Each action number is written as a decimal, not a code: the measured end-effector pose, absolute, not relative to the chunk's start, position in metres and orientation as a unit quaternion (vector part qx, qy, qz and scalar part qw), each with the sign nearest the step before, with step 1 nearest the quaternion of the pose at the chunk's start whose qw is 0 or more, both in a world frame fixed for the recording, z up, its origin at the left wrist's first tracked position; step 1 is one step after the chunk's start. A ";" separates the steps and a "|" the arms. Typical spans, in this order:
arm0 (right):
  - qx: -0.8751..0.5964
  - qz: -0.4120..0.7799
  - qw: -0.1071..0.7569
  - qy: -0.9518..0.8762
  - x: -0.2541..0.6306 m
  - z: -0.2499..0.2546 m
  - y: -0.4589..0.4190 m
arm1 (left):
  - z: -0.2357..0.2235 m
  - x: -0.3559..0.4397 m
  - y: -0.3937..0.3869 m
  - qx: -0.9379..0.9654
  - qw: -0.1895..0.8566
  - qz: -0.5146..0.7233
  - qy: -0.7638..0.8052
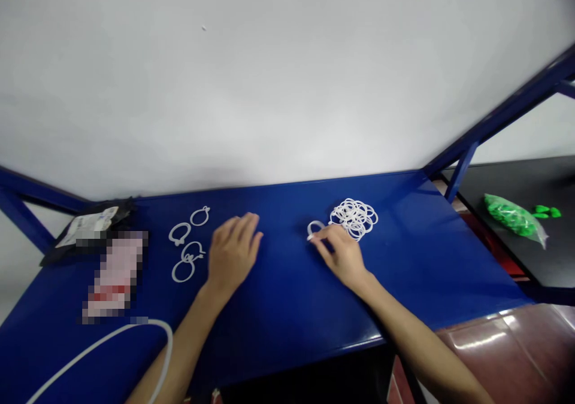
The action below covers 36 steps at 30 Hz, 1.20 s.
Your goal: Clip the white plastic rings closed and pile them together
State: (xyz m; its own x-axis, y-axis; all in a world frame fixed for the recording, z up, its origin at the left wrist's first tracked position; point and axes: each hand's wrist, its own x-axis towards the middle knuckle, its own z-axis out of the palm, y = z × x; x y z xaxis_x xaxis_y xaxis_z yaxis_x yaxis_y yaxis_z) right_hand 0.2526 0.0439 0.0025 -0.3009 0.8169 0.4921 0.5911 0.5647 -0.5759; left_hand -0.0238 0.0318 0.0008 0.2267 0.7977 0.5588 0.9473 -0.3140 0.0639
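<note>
My left hand [232, 249] lies flat on the blue table [404, 260], fingers stretched out, holding nothing. Just left of it lie several separate white plastic rings [186, 245] with small tabs. My right hand [342, 253] rests on the table beside a heap of white rings [354, 218]. Its fingers pinch one white ring [314, 228] at the heap's left edge.
A black packet with a white label [90, 224] and a blurred pink item [115, 275] sit at the table's left. A white cable [108, 344] curves across the near left corner. On a black table to the right lies a bag of green pieces [514, 215]. Blue frame struts rise at both sides.
</note>
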 end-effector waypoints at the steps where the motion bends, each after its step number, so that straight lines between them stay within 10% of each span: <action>1: -0.487 0.100 0.387 -0.776 0.264 0.006 0.051 | 0.001 -0.036 0.038 -0.727 0.153 -0.230 -0.629; 9: -0.729 -0.036 0.303 -0.613 0.343 0.008 0.087 | -0.015 -0.087 0.047 -0.641 0.104 -0.081 -0.756; 19: -0.687 -0.067 0.356 -0.630 0.327 0.015 0.079 | -0.010 -0.042 0.032 -0.739 -0.083 -0.262 -0.615; 27: -0.381 0.226 0.355 -0.823 0.245 0.010 0.030 | -0.001 0.014 0.001 -0.644 -0.452 -0.388 -0.481; 36: -0.371 0.408 0.352 -0.756 0.228 -0.001 0.018 | 0.002 0.019 -0.003 -0.642 -0.452 -0.373 -0.495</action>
